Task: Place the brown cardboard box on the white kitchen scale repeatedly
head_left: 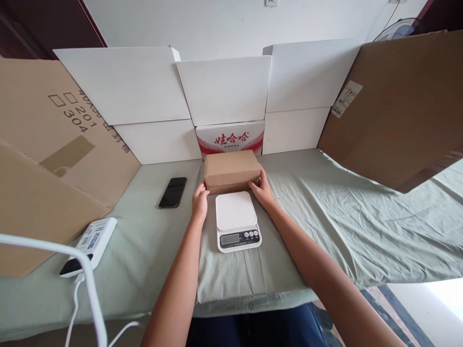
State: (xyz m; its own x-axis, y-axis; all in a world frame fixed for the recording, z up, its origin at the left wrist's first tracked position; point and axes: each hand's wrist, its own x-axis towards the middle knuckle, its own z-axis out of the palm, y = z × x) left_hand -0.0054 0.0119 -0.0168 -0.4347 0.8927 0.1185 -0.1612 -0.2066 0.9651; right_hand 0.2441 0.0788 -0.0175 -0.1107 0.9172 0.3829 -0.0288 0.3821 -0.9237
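A small brown cardboard box (232, 168) is between my two hands, just beyond a white digital kitchen scale (237, 212). My left hand (200, 198) grips the box's left end near its lower front corner. On the opposite end, my right hand (262, 188) holds the box with the thumb on its front face and the fingers round the side. The scale lies flat on the green cloth, its display and buttons facing me and its weighing plate bare. Whether the box rests on the cloth or is slightly raised, I cannot tell.
Left of the scale lies a black phone (172, 192). A white power bank (89, 246) with a cable (90, 277) sits farther left. White boxes (224, 89) and a red-and-white carton (231, 137) line the back; large cardboard panels (401, 106) stand at both sides.
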